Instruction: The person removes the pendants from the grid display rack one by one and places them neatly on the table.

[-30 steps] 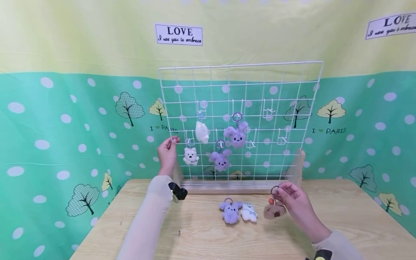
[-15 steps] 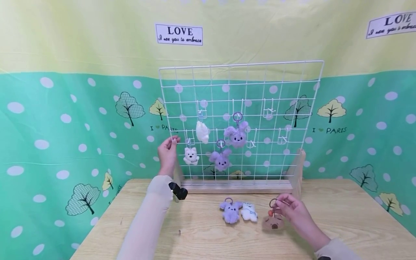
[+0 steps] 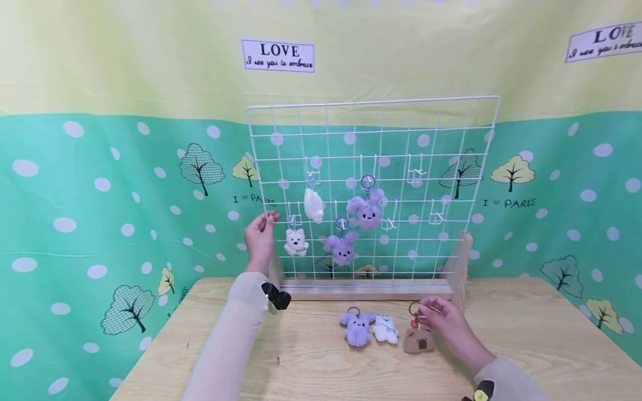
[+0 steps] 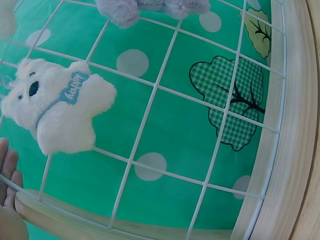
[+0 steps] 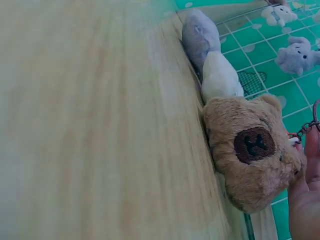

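Note:
My left hand pinches the left edge wire of a white grid rack. In the head view my right hand pinches the ring end of a brown animal plush keychain. Its dark muzzle faces the right wrist camera, and the plush sits right at the tabletop there. Just left of it lie a white plush keychain and a purple plush keychain. On the rack hang two white plush keychains, the lower one facing forward, and two purple ones, the upper wearing a purple ring.
White wire hooks, one of them upper right, are fixed on the grid's right half. A wooden base with side supports bears the rack at the back of the wooden table. A patterned curtain hangs behind.
My right hand has moved left and slightly down with the brown plush keychain, which now sits lower and closer to the white plush on the table. My left hand has stayed put.

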A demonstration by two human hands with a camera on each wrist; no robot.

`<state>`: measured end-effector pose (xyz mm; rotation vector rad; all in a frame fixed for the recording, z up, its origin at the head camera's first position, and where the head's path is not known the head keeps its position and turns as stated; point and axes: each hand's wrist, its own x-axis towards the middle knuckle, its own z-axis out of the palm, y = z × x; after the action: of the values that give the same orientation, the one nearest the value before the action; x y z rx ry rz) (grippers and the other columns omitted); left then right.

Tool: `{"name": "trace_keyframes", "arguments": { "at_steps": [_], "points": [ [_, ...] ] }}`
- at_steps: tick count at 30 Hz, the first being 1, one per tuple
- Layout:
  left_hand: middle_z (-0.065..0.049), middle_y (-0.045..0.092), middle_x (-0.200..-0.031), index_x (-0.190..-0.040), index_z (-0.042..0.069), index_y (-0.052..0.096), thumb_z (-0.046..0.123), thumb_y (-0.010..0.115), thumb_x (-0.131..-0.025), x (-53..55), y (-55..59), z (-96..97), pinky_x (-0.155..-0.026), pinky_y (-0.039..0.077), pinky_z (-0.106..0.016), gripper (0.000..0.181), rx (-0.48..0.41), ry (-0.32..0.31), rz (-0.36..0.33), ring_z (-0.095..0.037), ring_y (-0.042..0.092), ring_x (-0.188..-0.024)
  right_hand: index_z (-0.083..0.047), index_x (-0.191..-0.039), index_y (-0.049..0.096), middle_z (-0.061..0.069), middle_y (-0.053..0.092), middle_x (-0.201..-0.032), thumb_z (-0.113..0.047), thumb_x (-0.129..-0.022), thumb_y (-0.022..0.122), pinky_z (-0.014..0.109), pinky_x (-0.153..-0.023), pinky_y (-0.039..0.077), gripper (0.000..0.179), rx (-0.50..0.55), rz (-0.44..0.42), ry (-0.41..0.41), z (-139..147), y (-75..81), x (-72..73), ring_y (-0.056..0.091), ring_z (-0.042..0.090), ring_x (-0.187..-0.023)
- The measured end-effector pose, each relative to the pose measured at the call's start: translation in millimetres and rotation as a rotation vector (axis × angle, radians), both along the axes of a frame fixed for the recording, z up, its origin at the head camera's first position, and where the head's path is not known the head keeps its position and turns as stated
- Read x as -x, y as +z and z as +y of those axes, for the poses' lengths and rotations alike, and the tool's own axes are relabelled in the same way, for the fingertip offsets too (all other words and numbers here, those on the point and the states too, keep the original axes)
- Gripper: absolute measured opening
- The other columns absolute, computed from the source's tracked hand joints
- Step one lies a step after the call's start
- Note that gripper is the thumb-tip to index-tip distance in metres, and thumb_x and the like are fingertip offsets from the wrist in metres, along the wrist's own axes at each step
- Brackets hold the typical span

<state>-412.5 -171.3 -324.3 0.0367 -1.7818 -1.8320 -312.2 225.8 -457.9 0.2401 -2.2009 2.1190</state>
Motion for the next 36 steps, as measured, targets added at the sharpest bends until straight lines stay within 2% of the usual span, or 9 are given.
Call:
{"name": "trace_keyframes", "arguments": {
  "at_steps": [5, 11, 25, 30, 36],
  "points": [
    [-0.007, 0.068, -0.112, -0.113, 0.008, 0.065, 0.016, 0.053, -0.097, 1.6, -0.9, 0.0, -0.100, 0.044, -0.024, 0.022, 0.001, 0.000, -0.001, -0.013, 0.060, -0.110, 0.006, -0.103, 0.053, 0.015, 0.064, -0.094, -0.004, -0.092, 0.057, 0.027, -0.076, 0.057, 0.016, 0.008, -0.034, -0.044, -2.4, -2.8, 9.4, 0.065, 0.012, -0.080],
    [-0.007, 0.068, -0.113, -0.114, 0.008, 0.064, 0.016, 0.054, -0.096, 1.7, -0.8, -0.5, -0.100, 0.044, -0.024, 0.022, -0.007, -0.007, 0.000, -0.014, 0.060, -0.109, 0.003, -0.100, 0.055, 0.011, 0.065, -0.091, -0.002, -0.091, 0.057, 0.025, -0.075, 0.057, 0.011, 0.039, -0.069, -0.074, -3.1, -5.9, 15.2, 0.064, 0.010, -0.078],
    [-0.008, 0.068, -0.114, -0.114, 0.008, 0.064, 0.017, 0.054, -0.096, 0.5, -0.2, -0.7, -0.100, 0.044, -0.024, 0.023, -0.012, -0.004, 0.001, -0.014, 0.060, -0.110, 0.011, -0.104, 0.056, 0.011, 0.065, -0.091, 0.000, -0.089, 0.059, 0.019, -0.075, 0.054, 0.019, -0.107, -0.078, -0.102, -6.0, -17.6, 23.7, 0.062, 0.007, -0.079],
    [-0.011, 0.067, -0.114, -0.114, 0.006, 0.064, 0.016, 0.054, -0.096, 0.7, 0.3, -0.1, -0.100, 0.044, -0.024, 0.023, -0.022, -0.014, 0.008, -0.015, 0.060, -0.110, 0.009, -0.104, 0.059, 0.006, 0.067, -0.089, -0.003, -0.088, 0.061, 0.019, -0.074, 0.054, 0.020, -0.129, -0.092, -0.085, -2.8, -23.0, 24.7, 0.062, 0.008, -0.080],
    [-0.011, 0.067, -0.114, -0.115, 0.005, 0.063, 0.015, 0.054, -0.096, 1.3, 0.0, -0.1, -0.100, 0.043, -0.023, 0.023, -0.020, -0.016, 0.006, -0.016, 0.060, -0.111, 0.006, -0.105, 0.062, 0.008, 0.069, -0.092, -0.006, -0.087, 0.064, 0.019, -0.073, 0.053, 0.022, -0.182, -0.085, -0.099, -3.7, -23.7, 24.6, 0.063, 0.008, -0.081]
  ]
}}
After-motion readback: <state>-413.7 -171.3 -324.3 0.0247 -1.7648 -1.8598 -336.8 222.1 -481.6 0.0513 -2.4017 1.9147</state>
